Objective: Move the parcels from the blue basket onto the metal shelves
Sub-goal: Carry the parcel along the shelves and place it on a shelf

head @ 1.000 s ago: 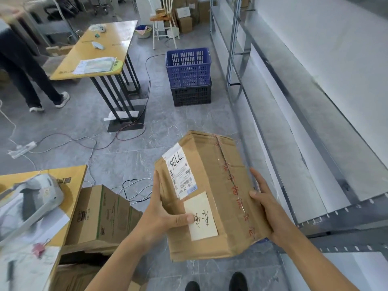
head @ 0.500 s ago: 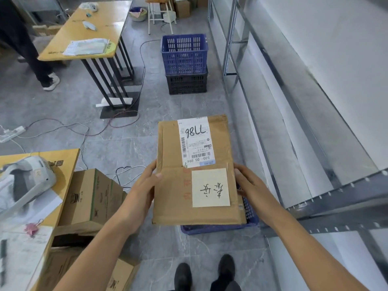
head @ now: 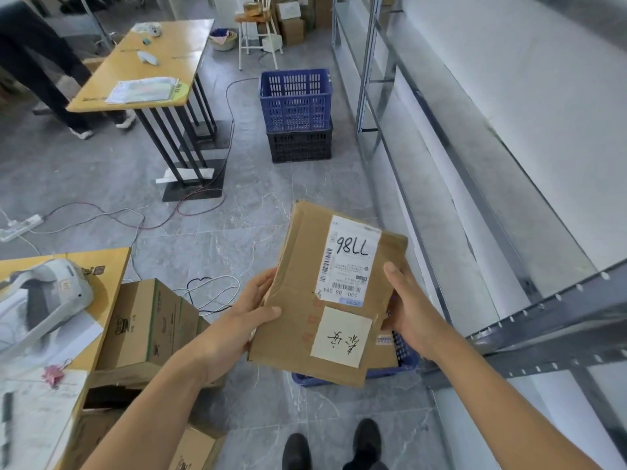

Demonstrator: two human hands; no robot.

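Observation:
I hold a brown cardboard parcel in front of me, its white shipping label and a pale handwritten note facing up. My left hand grips its left edge, my right hand its right edge. Under the parcel, a blue basket on the floor shows only a corner and part of its rim; another parcel peeks out inside it. The metal shelves run along the right, their grey frame close to my right forearm.
A second blue basket sits on a black crate farther ahead by the shelves. Cardboard boxes and a yellow table with a headset stand at my left. Cables cross the floor. A person stands far left by another table.
The parcel has swung to the right toward the shelves and tilted, both hands still on it. The view has shifted a little with my head.

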